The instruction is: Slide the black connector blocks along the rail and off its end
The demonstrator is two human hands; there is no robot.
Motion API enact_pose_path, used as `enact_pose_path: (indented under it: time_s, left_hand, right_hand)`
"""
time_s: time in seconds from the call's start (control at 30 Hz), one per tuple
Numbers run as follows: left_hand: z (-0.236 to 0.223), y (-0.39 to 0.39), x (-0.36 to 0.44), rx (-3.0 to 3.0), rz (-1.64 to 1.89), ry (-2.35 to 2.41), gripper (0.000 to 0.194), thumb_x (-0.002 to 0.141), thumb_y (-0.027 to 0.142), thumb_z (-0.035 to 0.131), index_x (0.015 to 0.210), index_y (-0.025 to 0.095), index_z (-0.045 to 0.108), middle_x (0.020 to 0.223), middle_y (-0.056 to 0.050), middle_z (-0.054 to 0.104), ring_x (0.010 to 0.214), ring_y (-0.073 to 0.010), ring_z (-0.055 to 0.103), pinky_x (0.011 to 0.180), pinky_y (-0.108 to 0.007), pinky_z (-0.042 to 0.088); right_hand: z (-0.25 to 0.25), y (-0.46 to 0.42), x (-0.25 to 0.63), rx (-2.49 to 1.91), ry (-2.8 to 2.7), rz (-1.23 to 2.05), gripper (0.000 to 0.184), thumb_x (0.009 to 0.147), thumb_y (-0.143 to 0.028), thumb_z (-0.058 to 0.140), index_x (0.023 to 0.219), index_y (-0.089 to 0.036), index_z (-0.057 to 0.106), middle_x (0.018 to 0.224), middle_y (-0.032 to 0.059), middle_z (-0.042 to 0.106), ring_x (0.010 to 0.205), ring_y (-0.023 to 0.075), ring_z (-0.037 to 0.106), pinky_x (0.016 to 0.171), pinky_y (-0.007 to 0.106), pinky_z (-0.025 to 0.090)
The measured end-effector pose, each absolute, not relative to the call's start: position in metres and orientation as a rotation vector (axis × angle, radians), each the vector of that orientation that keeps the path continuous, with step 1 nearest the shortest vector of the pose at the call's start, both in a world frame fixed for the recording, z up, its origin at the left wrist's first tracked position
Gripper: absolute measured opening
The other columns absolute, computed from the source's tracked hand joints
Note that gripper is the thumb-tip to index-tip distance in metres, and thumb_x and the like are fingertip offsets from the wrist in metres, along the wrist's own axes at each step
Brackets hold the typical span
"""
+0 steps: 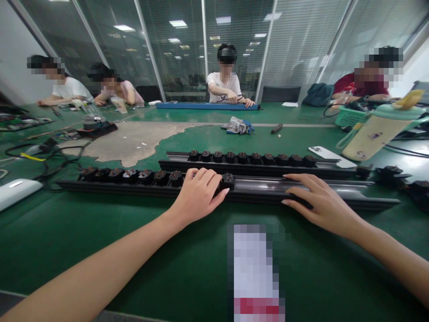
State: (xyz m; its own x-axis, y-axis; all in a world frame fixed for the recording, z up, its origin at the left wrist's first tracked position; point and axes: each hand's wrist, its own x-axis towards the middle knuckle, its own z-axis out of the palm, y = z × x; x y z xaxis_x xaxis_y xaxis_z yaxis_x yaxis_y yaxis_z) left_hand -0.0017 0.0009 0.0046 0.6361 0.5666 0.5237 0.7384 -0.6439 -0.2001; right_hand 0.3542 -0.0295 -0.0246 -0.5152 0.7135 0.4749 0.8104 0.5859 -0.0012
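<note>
A long black rail (258, 190) lies across the green table (167, 250) in front of me, with a row of several black socket modules (130, 175) seated along its left half. My left hand (200, 195) rests on the rail, fingers curled over a module (228, 180) at the end of the row. My right hand (317, 200) lies flat on the bare right part of the rail, fingers stretched out to the left. A second rail (254, 164) carrying several modules lies just behind the first.
Loose modules (390, 170) sit at the right end. A phone (326, 154), a pale bottle (378, 132) and a green basket (350, 117) are at the right. Cables (50, 154) and a white device (15, 192) lie left. Several people work at the far side.
</note>
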Motion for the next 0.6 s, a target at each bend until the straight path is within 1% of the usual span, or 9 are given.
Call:
enact_pose_path:
  time_s: [0.17, 0.3, 0.4, 0.5, 0.6]
  left_hand:
    - [0.0037, 0.0007, -0.0022, -2.516, -0.550, -0.979, 0.054, 0.100, 0.057, 0.053, 0.123, 0.009, 0.063, 0.122, -0.017, 0.069, 0.112, -0.0312, 0.059, 0.097, -0.047, 0.036]
    - [0.0014, 0.0020, -0.0019, -2.534, -0.522, -0.962, 0.054, 0.100, 0.055, 0.056, 0.129, 0.009, 0.060, 0.127, -0.017, 0.068, 0.115, -0.0306, 0.059, 0.099, -0.047, 0.034]
    - [0.0000, 0.0038, -0.0015, -2.536, -0.525, -0.944, 0.053, 0.099, 0.053, 0.059, 0.128, 0.009, 0.060, 0.127, -0.016, 0.069, 0.115, -0.0301, 0.059, 0.100, -0.046, 0.033]
    - [-0.0002, 0.0056, -0.0005, -2.536, -0.519, -0.927, 0.050, 0.099, 0.051, 0.061, 0.127, 0.010, 0.061, 0.126, -0.015, 0.069, 0.115, -0.0294, 0.059, 0.098, -0.045, 0.034]
    - [-0.0001, 0.0064, 0.0018, -2.545, -0.501, -0.918, 0.051, 0.098, 0.051, 0.062, 0.129, 0.010, 0.060, 0.126, -0.014, 0.069, 0.115, -0.0291, 0.058, 0.097, -0.044, 0.035]
  right_hand:
    - [-0.0227, -0.0299, 0.3531, -1.224, -2.389, -0.303, 0.026, 0.095, -0.042, 0.058, 0.102, -0.020, 0.071, 0.145, 0.0139, 0.054, 0.131, 0.0320, 0.053, 0.108, 0.056, 0.046]
    - [-0.0229, -0.0294, 0.3535, -1.216, -2.390, -0.308, 0.026, 0.095, -0.042, 0.059, 0.102, -0.021, 0.071, 0.145, 0.0139, 0.054, 0.130, 0.0320, 0.054, 0.108, 0.056, 0.047]
    - [-0.0235, -0.0288, 0.3550, -1.219, -2.388, -0.303, 0.026, 0.095, -0.042, 0.059, 0.104, -0.021, 0.071, 0.145, 0.0135, 0.054, 0.130, 0.0316, 0.053, 0.108, 0.055, 0.046]
    - [-0.0225, -0.0288, 0.3540, -1.226, -2.381, -0.274, 0.030, 0.094, -0.044, 0.060, 0.113, -0.022, 0.068, 0.144, 0.0133, 0.055, 0.131, 0.0306, 0.053, 0.108, 0.054, 0.046]
    - [-0.0201, -0.0289, 0.3459, -1.238, -2.363, -0.256, 0.044, 0.093, -0.048, 0.062, 0.128, -0.022, 0.060, 0.142, 0.0138, 0.057, 0.131, 0.0298, 0.053, 0.109, 0.053, 0.045]
